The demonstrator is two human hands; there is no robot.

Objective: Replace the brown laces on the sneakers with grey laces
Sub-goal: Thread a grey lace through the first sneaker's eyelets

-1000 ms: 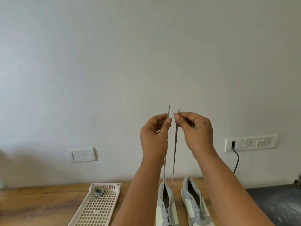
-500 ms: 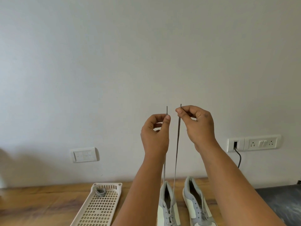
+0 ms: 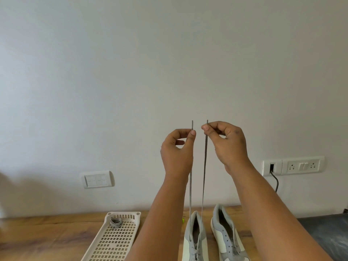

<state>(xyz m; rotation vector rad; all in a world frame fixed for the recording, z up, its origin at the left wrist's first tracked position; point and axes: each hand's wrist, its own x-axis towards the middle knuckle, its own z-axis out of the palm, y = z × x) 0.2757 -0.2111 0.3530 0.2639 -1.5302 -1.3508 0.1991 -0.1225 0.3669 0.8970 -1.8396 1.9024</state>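
Two grey-and-white sneakers stand side by side on the wooden table, the left sneaker (image 3: 194,240) and the right sneaker (image 3: 227,240). A grey lace (image 3: 204,178) runs up from the left sneaker's eyelets in two taut strands. My left hand (image 3: 177,153) pinches the left strand near its tip. My right hand (image 3: 226,142) pinches the right strand near its tip. Both hands are raised high, side by side, in front of the wall. A second grey lace (image 3: 115,222) lies coiled in the tray. The shoes' toes are cut off by the frame's lower edge.
A cream perforated plastic tray (image 3: 113,242) lies on the wooden table (image 3: 47,236) left of the shoes. A dark grey surface (image 3: 327,234) is at the right. Wall sockets (image 3: 293,165) with a plugged black cable and a switch plate (image 3: 97,179) are behind.
Both hands have risen slightly and drawn a little apart, pulling the two lace strands straighter; the tips now stand level.
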